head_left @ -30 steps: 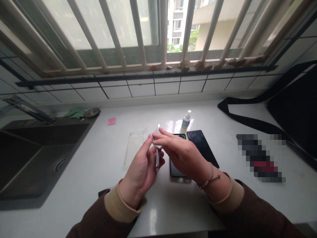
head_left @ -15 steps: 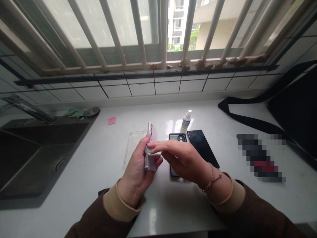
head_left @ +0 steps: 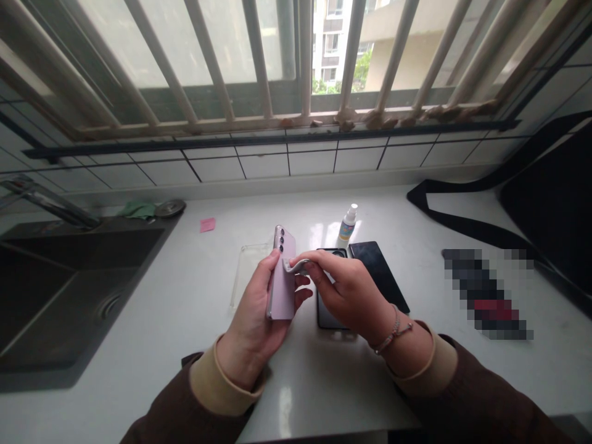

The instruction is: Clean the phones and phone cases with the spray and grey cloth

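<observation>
Nearest are two brown sleeves with tan cuffs, coming in over the near edge of the white counter (head_left: pixel 185 296). The left hand (head_left: pixel 259 314) is wrapped around a pink phone (head_left: pixel 283 280) — fingers closed on its edges, holding it upright above the counter with its back and camera lenses facing the viewer. The right hand (head_left: pixel 354 293), with a bracelet at the wrist, pinches a small pale cloth (head_left: pixel 296 266) between fingertips and thumb and presses it to the phone's back, just below the lenses.

Under the right hand a dark phone (head_left: pixel 326 314) lies flat on the counter, and touching its right side lies a black slab (head_left: pixel 377 271), at a slant. To the left of the hands lies a clear case (head_left: pixel 247 271). Just beyond the dark phone stands a small spray bottle (head_left: pixel 346 226) with a white cap.

Farther left — a pink note (head_left: pixel 208 224), then a dark sink (head_left: pixel 69 283) with a tap (head_left: pixel 46 203) and a green rag (head_left: pixel 137 210) by its far corner. On the right a black bag (head_left: pixel 550 209) with its strap lies on the counter. Beyond all this are white tiles and a barred window (head_left: pixel 277 61).
</observation>
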`<state>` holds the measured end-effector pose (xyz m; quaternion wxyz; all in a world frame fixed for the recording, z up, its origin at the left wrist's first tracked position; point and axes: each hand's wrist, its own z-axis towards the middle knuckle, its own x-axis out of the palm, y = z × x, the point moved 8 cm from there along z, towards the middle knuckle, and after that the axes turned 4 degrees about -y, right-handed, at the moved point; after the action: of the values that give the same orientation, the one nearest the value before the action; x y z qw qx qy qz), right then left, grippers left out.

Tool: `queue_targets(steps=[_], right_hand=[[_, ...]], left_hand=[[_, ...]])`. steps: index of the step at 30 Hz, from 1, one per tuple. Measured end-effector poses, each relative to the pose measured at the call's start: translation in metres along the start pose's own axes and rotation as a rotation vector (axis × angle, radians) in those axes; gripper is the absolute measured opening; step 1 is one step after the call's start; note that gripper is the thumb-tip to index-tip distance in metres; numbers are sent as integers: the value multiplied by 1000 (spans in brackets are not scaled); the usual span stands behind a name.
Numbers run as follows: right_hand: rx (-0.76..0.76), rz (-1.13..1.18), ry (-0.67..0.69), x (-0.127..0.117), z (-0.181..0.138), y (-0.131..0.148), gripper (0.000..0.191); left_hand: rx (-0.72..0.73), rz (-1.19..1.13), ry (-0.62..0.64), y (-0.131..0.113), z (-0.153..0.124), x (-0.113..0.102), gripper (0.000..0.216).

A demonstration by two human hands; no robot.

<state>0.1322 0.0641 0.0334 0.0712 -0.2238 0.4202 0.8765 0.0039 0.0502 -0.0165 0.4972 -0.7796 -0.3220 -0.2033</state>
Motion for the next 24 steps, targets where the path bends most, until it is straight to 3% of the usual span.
queue_targets(steps=[6,24], right_hand=[[12,24,-4,0,-1,-2,23],[40,-50,14,3,0,-6,23]], left_hand=[[12,-40,96,-1,-3,10,20],[-65,69,67,11,0,1,26]])
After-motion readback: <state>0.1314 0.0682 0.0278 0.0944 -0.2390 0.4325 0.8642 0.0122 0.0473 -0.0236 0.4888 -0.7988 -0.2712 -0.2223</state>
